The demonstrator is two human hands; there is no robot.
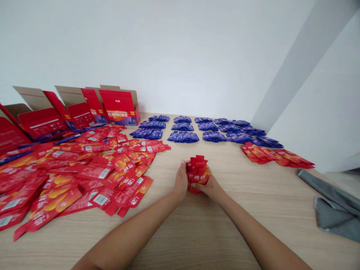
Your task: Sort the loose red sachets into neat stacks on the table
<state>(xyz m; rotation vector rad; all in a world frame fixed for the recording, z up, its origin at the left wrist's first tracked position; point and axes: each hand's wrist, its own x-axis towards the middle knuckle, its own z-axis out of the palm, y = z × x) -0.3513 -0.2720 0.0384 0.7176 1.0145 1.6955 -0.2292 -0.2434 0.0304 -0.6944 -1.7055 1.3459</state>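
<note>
Both my hands hold one small bundle of red sachets [198, 173] upright over the middle of the table. My left hand [180, 180] is closed against the bundle's left side. On the right side my right hand [210, 186] grips it, the thumb lying across the front sachet. White characters and an orange picture show on the front sachet. To the left spreads a loose heap of red sachets [104, 172], nearest to my left hand. Two fanned stacks of red sachets [260, 154] lie off to the right.
Along the back, several stacks of blue sachets [183, 137] lie in rows. Open red cartons [118, 107] stand at the back left against the white wall [197, 56]. A grey cloth [334, 210] lies folded at the table's [253, 210] right edge.
</note>
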